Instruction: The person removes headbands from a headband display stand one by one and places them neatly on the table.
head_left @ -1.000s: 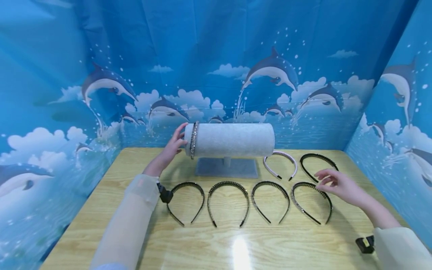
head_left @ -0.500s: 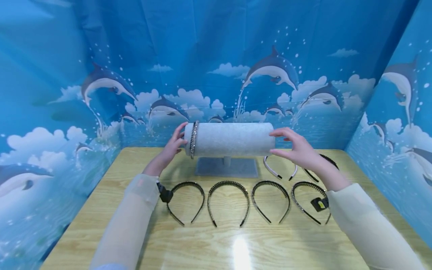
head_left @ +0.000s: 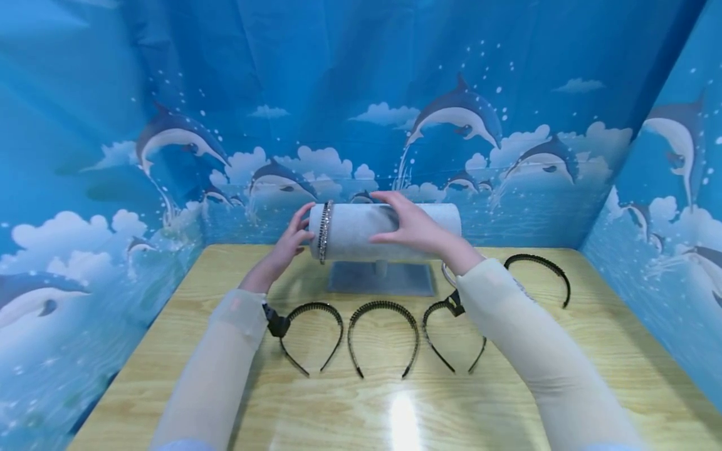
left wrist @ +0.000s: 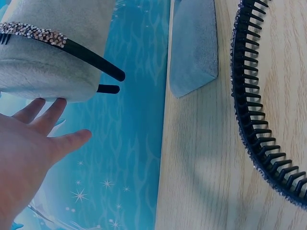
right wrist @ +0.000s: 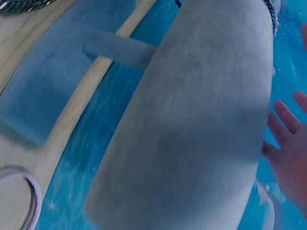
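Note:
A grey velvet headband display roll (head_left: 355,232) lies level on a post above its flat base (head_left: 361,279). A rhinestone headband (head_left: 324,232) with black teeth sits around the roll near its left end; its black tips hang below in the left wrist view. My left hand (head_left: 289,244) rests its fingertips against the roll's left end, just outside that headband. My right hand (head_left: 420,228) is over the right half of the roll, thumb in front and fingers near the top, with nothing held. Whether it touches the roll, I cannot tell; the right wrist view shows it beside the far side.
On the wooden table (head_left: 293,413) lie several toothed headbands, including a left one (head_left: 316,306), a middle one (head_left: 383,305) and a black one (head_left: 541,257) at back right. A pale headband (right wrist: 32,184) is partly hidden by my right arm. A dolphin-print curtain (head_left: 338,75) stands behind.
My right hand has moved left from above the right-hand headbands, past the roll's right end, to over its right half. My left hand stays at the left end.

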Motion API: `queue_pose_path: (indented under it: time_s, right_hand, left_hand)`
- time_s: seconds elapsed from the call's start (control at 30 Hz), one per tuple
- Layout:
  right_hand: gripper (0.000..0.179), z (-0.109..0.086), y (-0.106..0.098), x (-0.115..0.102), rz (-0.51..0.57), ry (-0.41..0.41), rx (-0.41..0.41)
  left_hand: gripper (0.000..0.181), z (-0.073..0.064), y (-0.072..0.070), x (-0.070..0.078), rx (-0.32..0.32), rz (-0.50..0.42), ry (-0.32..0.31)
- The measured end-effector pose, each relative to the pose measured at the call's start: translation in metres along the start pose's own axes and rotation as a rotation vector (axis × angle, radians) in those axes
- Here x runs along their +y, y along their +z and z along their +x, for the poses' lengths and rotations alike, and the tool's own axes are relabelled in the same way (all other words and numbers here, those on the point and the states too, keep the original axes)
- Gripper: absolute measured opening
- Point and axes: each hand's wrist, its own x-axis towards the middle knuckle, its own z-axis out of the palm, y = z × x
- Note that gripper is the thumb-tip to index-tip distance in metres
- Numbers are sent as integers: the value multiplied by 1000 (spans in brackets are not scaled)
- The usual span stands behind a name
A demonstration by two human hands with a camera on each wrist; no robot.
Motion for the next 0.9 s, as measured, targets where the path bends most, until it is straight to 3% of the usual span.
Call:
queue_pose_path:
  time_s: [0.13, 0.27, 0.4, 0.53, 0.63, 0.7, 0.9]
  right_hand:
    - [96, 18, 14, -8, -47, 9, -25]
    - [99, 33, 28, -15, -176, -6, -42]
    - [103, 42, 42, -22, -309, -51, -43]
    - [107, 49, 52, -27, -373, -59, -26]
    - [110, 54, 58, -29, -413, -52, -29]
    - [111, 57, 60, -30, -434, -45, -28]
    - [115, 61, 65, -34, -459, -9, -25]
  left_hand:
    - [70, -7, 4, 13, -2, -1, -2]
    - [70, -14, 7, 25, -5, 20, 0]
    - [70, -8, 4, 17, 5, 23, 1]
    - [69, 1, 0, 2, 8, 17, -5]
    - [68, 2, -1, -1, 4, 21, -8]
    - [67, 1, -2, 1, 2, 15, -9]
    - [69, -13, 6, 23, -14, 9, -14]
